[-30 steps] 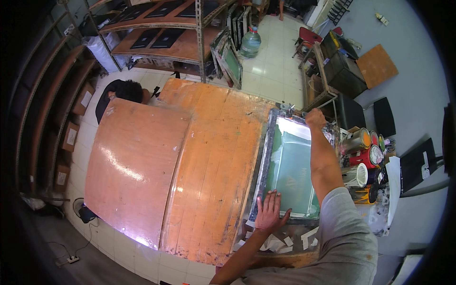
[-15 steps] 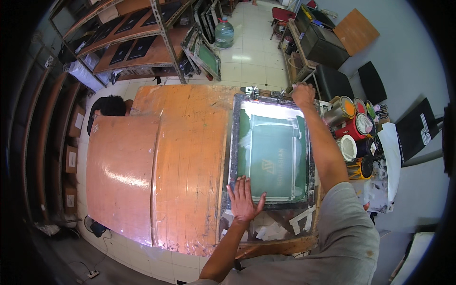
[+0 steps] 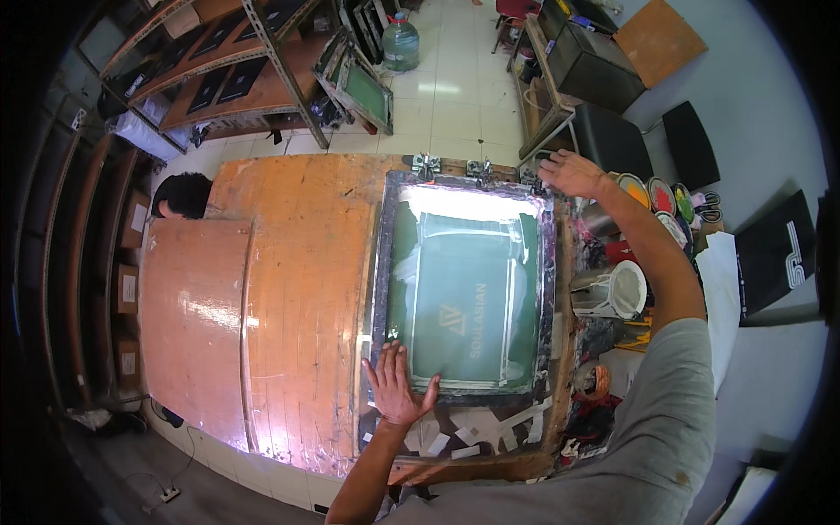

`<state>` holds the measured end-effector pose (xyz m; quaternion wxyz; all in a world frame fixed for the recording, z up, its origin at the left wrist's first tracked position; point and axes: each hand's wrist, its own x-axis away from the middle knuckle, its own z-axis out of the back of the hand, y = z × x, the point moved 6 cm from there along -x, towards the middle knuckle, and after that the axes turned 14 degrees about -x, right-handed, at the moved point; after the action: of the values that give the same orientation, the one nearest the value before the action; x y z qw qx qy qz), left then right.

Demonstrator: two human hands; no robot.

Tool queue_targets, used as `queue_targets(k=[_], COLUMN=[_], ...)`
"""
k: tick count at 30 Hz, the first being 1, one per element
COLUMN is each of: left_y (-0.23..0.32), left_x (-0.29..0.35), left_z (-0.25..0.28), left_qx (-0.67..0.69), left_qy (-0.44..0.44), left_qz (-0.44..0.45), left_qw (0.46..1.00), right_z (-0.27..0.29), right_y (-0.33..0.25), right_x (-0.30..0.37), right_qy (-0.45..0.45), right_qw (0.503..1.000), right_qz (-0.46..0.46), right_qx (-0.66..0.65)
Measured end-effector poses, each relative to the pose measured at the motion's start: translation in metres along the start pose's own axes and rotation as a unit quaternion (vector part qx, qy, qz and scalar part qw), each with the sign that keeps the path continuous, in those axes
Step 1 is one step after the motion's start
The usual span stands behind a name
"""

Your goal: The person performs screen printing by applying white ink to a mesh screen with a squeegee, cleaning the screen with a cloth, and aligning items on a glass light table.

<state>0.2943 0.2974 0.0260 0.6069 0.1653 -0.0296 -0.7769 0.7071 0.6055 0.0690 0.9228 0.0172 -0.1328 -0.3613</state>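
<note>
A dark-framed printing screen [image 3: 464,350] with green mesh lies on the right side of the wooden worktable. Pale tape lines and a light printed design show on its mesh. My left hand [image 3: 400,385] rests with fingers spread on the near left corner of the frame. At the far right corner, the bent fingers of my right hand [image 3: 573,173] close on the hinge clamp [image 3: 528,175], whose gripped part is mostly hidden. A metal clamp [image 3: 425,166] and a second metal clamp [image 3: 479,171] hold the far edge of the frame.
Paint cans [image 3: 612,289] and scissors [image 3: 707,207] crowd the right side. Tape scraps [image 3: 465,451] lie before the screen. A board [image 3: 197,324] covers the table's left part; a person's head [image 3: 182,194] shows behind it. Racks [image 3: 289,83] and a water bottle [image 3: 401,44] stand farther off.
The view has shifted, so the table and screen appear farther left. My right wrist and forearm have swung outward to the right, fingers still at the corner. My left hand stays on the frame.
</note>
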Motion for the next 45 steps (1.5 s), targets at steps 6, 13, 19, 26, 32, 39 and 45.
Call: queue_targets(k=[6, 13, 19, 26, 32, 39, 45], left_y=[0.0, 0.0, 0.002, 0.004, 0.001, 0.01, 0.007], left_x=[0.001, 0.001, -0.003, -0.004, -0.002, -0.008, -0.001], left_z=[-0.001, -0.004, -0.001, 0.004, 0.007, 0.006, 0.015], left_qx=[-0.019, -0.031, -0.033, -0.02, -0.023, -0.024, -0.043], left_qy=[-0.014, -0.014, -0.005, 0.01, -0.01, 0.026, 0.03], left_qz=[0.008, 0.011, 0.009, 0.025, 0.041, -0.001, 0.009], left_qw=[1.0, 0.999, 0.999, 0.999, 0.999, 0.999, 0.999], right_z=[0.004, 0.004, -0.002, 0.013, 0.006, -0.025, 0.09], right_y=[0.005, 0.008, 0.01, -0.006, -0.018, -0.02, -0.182], right_x=[-0.005, -0.004, -0.001, 0.0, -0.008, -0.005, 0.032], right_qy=[0.015, 0.081, 0.076, 0.065, 0.092, 0.162, 0.485], right_qw=[0.998, 0.985, 0.962, 0.924, 0.894, 0.807, 0.666], right_qz=[0.004, -0.015, -0.126, -0.29, -0.356, -0.547, -0.437], right_qx=[-0.06, -0.15, -0.231, -0.243, -0.257, -0.153, -0.362])
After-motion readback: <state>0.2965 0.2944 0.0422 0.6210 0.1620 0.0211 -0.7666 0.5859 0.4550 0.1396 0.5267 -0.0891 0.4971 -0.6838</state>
